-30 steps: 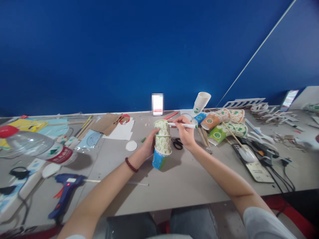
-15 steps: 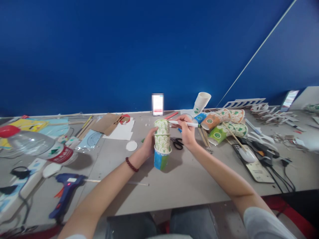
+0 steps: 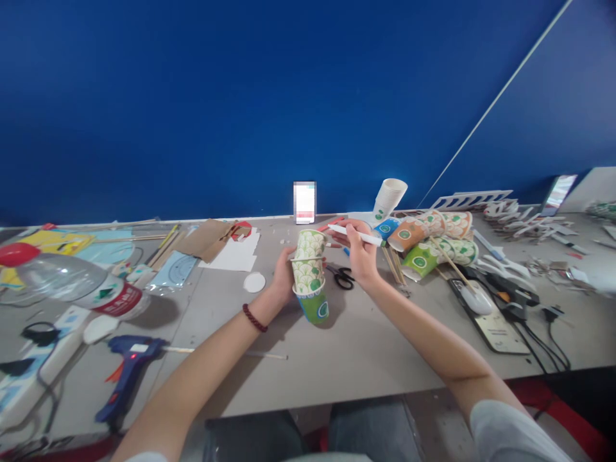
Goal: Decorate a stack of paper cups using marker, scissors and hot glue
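A short column of paper cups (image 3: 309,276), patterned green on white with a blue-and-green one lowest, is gripped by my left hand (image 3: 285,274). The column leans slightly, and my fingers behind it are mostly hidden. In my right hand (image 3: 362,255) is a white marker (image 3: 353,234), its tip pointing left, a little apart from the top cup. Black-handled scissors (image 3: 343,278) lie on the table between the cups and my right forearm. A white paper disc (image 3: 254,282) lies left of my left hand.
A blue glue gun (image 3: 132,369) and a large plastic bottle (image 3: 86,282) lie at the left. More printed cups (image 3: 409,233) lie at the right, near a leaning stack of white cups (image 3: 390,196). A phone (image 3: 305,203) stands against the blue wall.
The cups have turned in my left hand, bringing a green printed side with a round emblem forward, and tilted. The marker tip has drawn away from the top cup's rim.
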`<state>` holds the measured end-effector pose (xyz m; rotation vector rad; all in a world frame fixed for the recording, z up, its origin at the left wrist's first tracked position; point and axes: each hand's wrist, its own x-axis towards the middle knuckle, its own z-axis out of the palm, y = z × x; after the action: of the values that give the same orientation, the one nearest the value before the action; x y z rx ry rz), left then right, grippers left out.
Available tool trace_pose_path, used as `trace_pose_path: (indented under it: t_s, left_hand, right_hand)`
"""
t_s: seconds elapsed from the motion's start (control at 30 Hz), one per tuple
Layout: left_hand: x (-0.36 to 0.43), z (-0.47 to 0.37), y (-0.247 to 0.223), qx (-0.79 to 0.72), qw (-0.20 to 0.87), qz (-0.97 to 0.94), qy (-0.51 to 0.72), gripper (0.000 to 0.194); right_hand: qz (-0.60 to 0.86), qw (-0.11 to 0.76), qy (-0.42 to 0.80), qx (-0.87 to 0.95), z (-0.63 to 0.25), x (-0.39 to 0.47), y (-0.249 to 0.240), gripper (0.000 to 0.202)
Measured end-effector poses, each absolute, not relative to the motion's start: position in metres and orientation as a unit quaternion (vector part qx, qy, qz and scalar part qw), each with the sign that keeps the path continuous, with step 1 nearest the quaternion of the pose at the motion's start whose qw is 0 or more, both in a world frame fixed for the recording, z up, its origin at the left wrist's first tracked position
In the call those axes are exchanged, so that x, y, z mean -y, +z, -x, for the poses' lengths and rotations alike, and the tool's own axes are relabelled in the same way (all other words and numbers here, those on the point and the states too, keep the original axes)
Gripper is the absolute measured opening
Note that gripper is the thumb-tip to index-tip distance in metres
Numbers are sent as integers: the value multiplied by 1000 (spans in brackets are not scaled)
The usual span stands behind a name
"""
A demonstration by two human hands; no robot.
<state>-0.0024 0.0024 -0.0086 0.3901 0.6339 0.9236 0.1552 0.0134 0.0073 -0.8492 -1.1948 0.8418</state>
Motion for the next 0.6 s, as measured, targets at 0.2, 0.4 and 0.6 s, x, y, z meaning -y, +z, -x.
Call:
trace_pose_path:
  t_s: [0.2, 0.4, 0.6]
  left_hand:
    - [-4, 3, -12, -318, 820, -189, 437, 54]
    - [-5, 4, -12, -330, 821, -167, 436, 49]
    - [-10, 7, -14, -353, 837, -200, 368, 39]
  right_hand:
    - [404, 639, 359, 547, -154, -12, 9, 36]
    - [391, 656, 363, 534, -159, -18, 8, 37]
    - [407, 652, 290, 570, -165, -21, 10, 29]
